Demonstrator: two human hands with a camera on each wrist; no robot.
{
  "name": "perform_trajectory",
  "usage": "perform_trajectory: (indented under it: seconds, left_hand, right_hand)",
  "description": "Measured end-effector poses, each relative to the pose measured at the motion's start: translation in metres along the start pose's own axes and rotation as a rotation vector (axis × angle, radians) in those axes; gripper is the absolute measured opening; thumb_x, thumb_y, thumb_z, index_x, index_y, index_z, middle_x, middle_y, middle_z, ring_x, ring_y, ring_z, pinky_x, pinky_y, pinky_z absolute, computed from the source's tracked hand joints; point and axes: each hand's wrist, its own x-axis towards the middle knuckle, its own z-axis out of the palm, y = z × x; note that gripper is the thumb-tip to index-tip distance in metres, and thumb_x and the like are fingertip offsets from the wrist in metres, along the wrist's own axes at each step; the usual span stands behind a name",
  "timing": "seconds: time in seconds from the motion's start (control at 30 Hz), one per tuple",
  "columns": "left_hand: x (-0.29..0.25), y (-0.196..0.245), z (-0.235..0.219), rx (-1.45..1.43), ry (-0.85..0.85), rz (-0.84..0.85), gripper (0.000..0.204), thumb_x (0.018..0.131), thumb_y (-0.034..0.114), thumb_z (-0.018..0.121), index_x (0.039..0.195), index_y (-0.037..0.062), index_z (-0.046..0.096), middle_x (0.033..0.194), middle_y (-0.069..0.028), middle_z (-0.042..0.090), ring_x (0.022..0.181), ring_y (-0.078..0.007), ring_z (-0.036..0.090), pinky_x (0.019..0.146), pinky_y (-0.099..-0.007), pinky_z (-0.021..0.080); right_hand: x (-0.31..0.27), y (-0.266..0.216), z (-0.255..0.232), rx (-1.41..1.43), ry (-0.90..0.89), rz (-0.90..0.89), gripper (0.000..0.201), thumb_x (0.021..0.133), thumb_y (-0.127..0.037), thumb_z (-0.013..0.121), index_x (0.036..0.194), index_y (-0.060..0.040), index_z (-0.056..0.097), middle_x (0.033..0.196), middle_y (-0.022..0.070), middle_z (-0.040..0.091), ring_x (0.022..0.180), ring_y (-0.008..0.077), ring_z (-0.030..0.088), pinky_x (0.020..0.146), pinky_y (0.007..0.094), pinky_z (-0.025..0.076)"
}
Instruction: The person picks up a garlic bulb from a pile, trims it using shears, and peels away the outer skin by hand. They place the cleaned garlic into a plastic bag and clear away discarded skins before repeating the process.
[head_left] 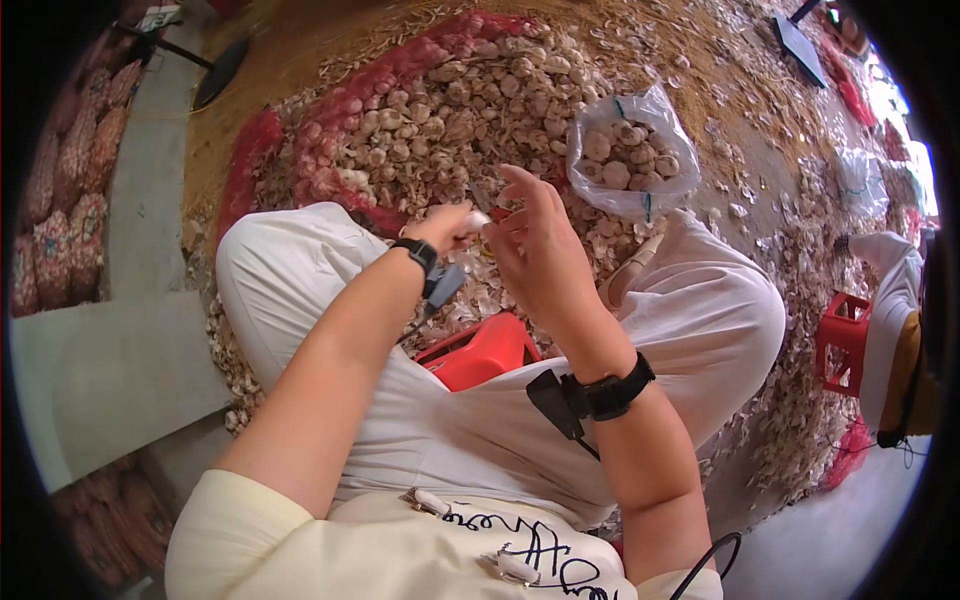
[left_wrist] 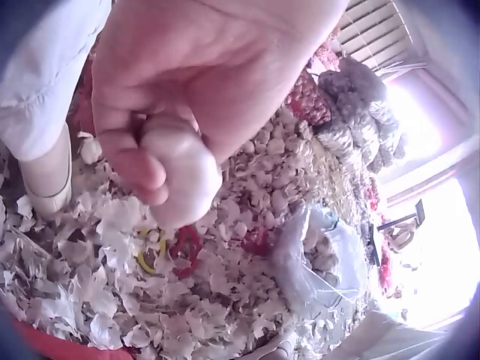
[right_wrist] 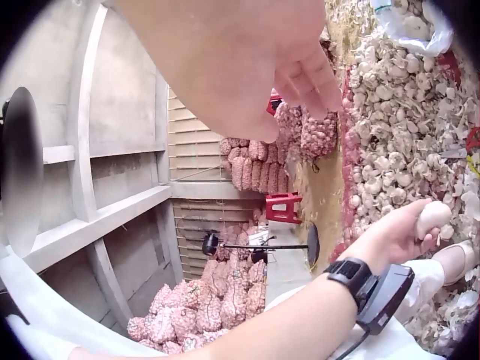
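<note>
A whitish garlic bulb (head_left: 478,221) (left_wrist: 186,174) (right_wrist: 433,217) is gripped in my left hand (head_left: 443,228) (left_wrist: 195,75) (right_wrist: 401,229), with the fingers curled round it. My right hand (head_left: 545,255) (right_wrist: 240,67) is raised just beside it, fingers spread and slightly bent, and nothing shows in its grasp. Beyond both hands lies a heap of garlic bulbs (head_left: 450,115) (right_wrist: 386,150) on red netting (head_left: 325,125). Under the left hand, a red loop (left_wrist: 196,251) and a yellow loop (left_wrist: 141,259) lie among loose peels (left_wrist: 105,285).
A clear plastic bag (head_left: 683,185) (left_wrist: 289,259) of bulbs stands right of the heap. A red stool (head_left: 480,355) is between the white-trousered legs. Another red stool (head_left: 843,343) and a person's sleeve (head_left: 890,255) are at the far right. Filled net sacks (head_left: 70,240) (right_wrist: 187,315) lie left.
</note>
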Motion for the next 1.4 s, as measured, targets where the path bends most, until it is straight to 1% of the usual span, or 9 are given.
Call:
perform_trajectory:
  seconds: [0.03, 0.17, 0.33, 0.67, 0.9, 1.03, 1.13, 1.27, 1.4]
  left_hand:
    - [-0.001, 0.009, 0.024, 0.088, -0.120, 0.054, 0.034, 0.098, 0.030, 0.042, 0.110, 0.0023, 0.057, 0.097, -0.0097, 0.064, 0.074, -0.0177, 0.059, 0.060, -0.0304, 0.049]
    - [-0.046, 0.074, 0.113, -0.129, -0.434, -0.022, 0.039, 0.097, 0.037, 0.047, 0.119, 0.0059, 0.052, 0.110, -0.0085, 0.059, 0.092, -0.0217, 0.059, 0.085, -0.0347, 0.047]
    - [0.036, 0.039, 0.083, 0.324, -0.202, 0.315, 0.032, 0.089, 0.030, 0.060, 0.111, 0.0067, 0.062, 0.103, -0.0090, 0.063, 0.090, -0.0205, 0.059, 0.080, -0.0386, 0.050]
    - [0.060, 0.059, -0.087, 1.089, 0.475, 0.025, 0.036, 0.087, 0.011, 0.057, 0.122, 0.0042, 0.054, 0.119, -0.0177, 0.059, 0.112, -0.0338, 0.055, 0.094, -0.0413, 0.046]
    - [0.107, 0.121, -0.149, 1.537, 0.938, 0.628, 0.048, 0.090, 0.011, 0.055, 0.136, 0.0093, 0.042, 0.142, -0.0108, 0.036, 0.127, -0.0330, 0.038, 0.102, -0.0439, 0.041]
    - [0.122, 0.165, -0.148, 1.656, 0.726, 0.232, 0.056, 0.085, 0.011, 0.060, 0.138, 0.0169, 0.041, 0.138, -0.0074, 0.043, 0.128, -0.0334, 0.036, 0.104, -0.0437, 0.038]
    - [0.130, 0.175, -0.140, 1.865, 0.682, 0.079, 0.057, 0.085, 0.027, 0.063, 0.134, 0.0085, 0.041, 0.131, -0.0175, 0.049, 0.108, -0.0356, 0.056, 0.092, -0.0462, 0.048]
    - [0.106, 0.169, -0.102, 1.539, 0.808, 0.038, 0.065, 0.081, 0.037, 0.066, 0.131, 0.0048, 0.042, 0.118, -0.0201, 0.058, 0.097, -0.0351, 0.062, 0.086, -0.0454, 0.050]
    - [0.114, 0.115, -0.084, 0.866, 0.531, 0.382, 0.049, 0.078, 0.036, 0.065, 0.112, 0.0019, 0.054, 0.100, -0.0164, 0.065, 0.091, -0.0301, 0.064, 0.076, -0.0381, 0.051]
  right_hand:
    - [0.001, -0.004, -0.003, 0.033, -0.015, 0.057, 0.053, 0.084, -0.002, 0.063, 0.133, -0.0066, 0.041, 0.113, 0.0132, 0.051, 0.089, 0.0198, 0.061, 0.077, 0.0316, 0.052]
    - [0.002, -0.001, -0.009, 0.017, 0.004, 0.042, 0.052, 0.084, -0.003, 0.063, 0.132, -0.0057, 0.042, 0.113, 0.0133, 0.052, 0.089, 0.0195, 0.060, 0.076, 0.0304, 0.052]
    - [0.000, -0.004, -0.011, 0.033, 0.007, 0.021, 0.052, 0.082, -0.005, 0.063, 0.129, -0.0081, 0.040, 0.110, 0.0165, 0.053, 0.086, 0.0291, 0.061, 0.072, 0.0366, 0.051]
    - [0.008, -0.015, -0.024, -0.082, -0.151, 0.167, 0.051, 0.079, 0.003, 0.062, 0.127, -0.0044, 0.046, 0.110, 0.0168, 0.054, 0.085, 0.0305, 0.060, 0.073, 0.0365, 0.050]
    - [0.030, 0.000, -0.019, -0.112, -0.256, 0.291, 0.051, 0.077, 0.003, 0.063, 0.125, -0.0028, 0.048, 0.107, 0.0165, 0.055, 0.081, 0.0298, 0.059, 0.068, 0.0357, 0.049]
    - [0.039, 0.006, -0.017, -0.123, -0.337, 0.389, 0.050, 0.077, 0.001, 0.064, 0.125, -0.0029, 0.049, 0.105, 0.0163, 0.056, 0.082, 0.0306, 0.059, 0.068, 0.0362, 0.049]
    - [0.039, 0.013, -0.014, -0.144, -0.354, 0.355, 0.046, 0.077, 0.005, 0.063, 0.121, -0.0009, 0.051, 0.104, 0.0155, 0.056, 0.082, 0.0254, 0.060, 0.073, 0.0339, 0.049]
    - [0.037, 0.013, -0.017, -0.131, -0.364, 0.368, 0.049, 0.078, -0.002, 0.065, 0.124, -0.0019, 0.049, 0.106, 0.0177, 0.056, 0.092, 0.0354, 0.057, 0.077, 0.0398, 0.049]
    - [0.032, 0.010, -0.017, -0.097, -0.373, 0.364, 0.048, 0.079, -0.003, 0.065, 0.124, -0.0014, 0.049, 0.107, 0.0177, 0.056, 0.095, 0.0357, 0.057, 0.081, 0.0400, 0.048]
